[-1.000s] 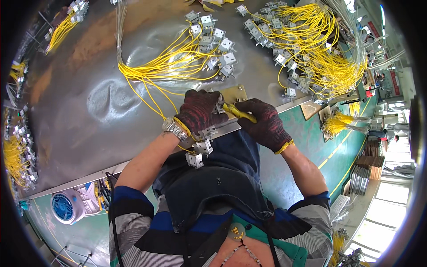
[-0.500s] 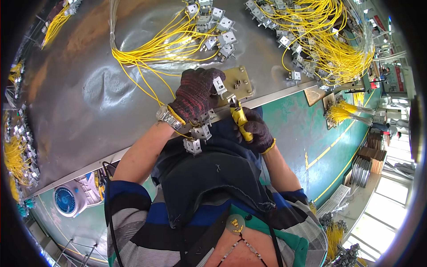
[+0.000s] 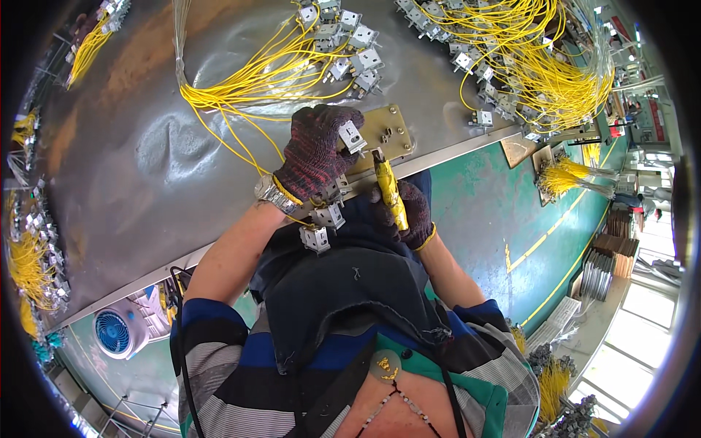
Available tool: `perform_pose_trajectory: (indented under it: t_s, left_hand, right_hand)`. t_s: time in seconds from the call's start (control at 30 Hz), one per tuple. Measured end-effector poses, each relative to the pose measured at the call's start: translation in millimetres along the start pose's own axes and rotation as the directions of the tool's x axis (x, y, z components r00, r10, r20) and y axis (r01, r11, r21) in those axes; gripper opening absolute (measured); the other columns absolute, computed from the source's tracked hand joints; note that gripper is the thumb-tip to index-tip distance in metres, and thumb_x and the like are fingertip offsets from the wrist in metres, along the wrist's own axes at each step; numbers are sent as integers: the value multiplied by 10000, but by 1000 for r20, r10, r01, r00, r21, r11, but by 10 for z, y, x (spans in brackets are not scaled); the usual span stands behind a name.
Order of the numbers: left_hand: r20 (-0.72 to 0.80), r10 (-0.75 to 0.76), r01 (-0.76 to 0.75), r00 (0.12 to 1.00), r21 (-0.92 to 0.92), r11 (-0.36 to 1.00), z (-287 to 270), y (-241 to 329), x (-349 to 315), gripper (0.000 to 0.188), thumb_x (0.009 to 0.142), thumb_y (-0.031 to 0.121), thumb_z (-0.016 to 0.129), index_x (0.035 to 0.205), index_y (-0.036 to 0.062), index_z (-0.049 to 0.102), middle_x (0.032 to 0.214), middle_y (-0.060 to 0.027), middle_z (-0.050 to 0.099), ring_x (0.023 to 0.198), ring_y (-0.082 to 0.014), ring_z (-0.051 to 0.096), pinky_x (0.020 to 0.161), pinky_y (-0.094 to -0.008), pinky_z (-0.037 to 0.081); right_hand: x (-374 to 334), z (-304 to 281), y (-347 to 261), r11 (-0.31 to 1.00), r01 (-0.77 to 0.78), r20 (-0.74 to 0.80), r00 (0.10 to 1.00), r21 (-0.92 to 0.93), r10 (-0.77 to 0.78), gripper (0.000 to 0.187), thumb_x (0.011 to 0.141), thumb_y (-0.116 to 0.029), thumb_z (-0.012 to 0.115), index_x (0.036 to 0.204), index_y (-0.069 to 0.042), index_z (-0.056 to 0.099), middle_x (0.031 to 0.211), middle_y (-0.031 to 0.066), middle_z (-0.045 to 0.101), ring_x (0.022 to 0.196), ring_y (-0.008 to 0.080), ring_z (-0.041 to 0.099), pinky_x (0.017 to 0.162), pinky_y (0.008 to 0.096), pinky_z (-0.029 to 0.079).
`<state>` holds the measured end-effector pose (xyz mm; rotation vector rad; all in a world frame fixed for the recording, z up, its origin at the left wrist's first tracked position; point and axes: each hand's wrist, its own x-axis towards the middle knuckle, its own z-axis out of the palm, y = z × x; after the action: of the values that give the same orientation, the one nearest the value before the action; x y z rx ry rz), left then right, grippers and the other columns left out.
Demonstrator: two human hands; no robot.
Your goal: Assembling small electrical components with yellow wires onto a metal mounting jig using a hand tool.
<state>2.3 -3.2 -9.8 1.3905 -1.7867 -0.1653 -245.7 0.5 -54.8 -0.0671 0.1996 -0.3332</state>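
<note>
Left hand [image 3: 315, 152] in dark knit glove, grip closed on small grey metal connector block [image 3: 352, 136], steadied over brass-coloured jig plate [image 3: 382, 131] at grey metal bench [image 3: 146, 146] edge. Right hand [image 3: 406, 212], grip clasping yellow-handled screwdriver [image 3: 388, 188], tip just below block.

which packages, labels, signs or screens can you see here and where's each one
No screen or clear label shows. Possible items:
Red sign or panel: far right, beyond the workbench, an upright rectangle, too small to tell more.
Flat stacked sheets or packs: on the floor at the right, grey-white and brown, a leaning pile.
Pale slatted crate or tray: lower right by the floor line, rectangular.
</note>
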Motion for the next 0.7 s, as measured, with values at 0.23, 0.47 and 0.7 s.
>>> perform_pose_trajectory:
  t_s: [0.23,0.47,0.7]
  left_hand:
    - [-8,36,-36,999,69,997,-6,19,28,513,658,144,816,1136,162,632,1129,-28,682,1052,-288,616,936,-438,430]
    - [20,27,-30,999,141,989,-35,63,57,492,678,161,834,1124,147,627,1041,-38,707,953,-298,662,840,-449,462]
    - [170,-223,176,960,253,951,-68,220,158,550,671,178,860,1160,147,608,972,-63,715,925,-293,675,827,-444,476]
  right_hand:
    - [-104,-66,-9,973,21,-84,996,-230,-42,514,923,-380,625,1215,38,564,819,143,641,611,232,637,481,321,521]
    - [-156,559,-129,419,-46,-210,912,-907,-354,450,852,-235,757,1203,12,622,943,108,683,773,179,691,680,294,566]
    - [-120,725,-194,-423,-94,173,816,-901,-551,369,848,-91,769,1188,-7,651,990,97,683,920,188,649,858,352,525]
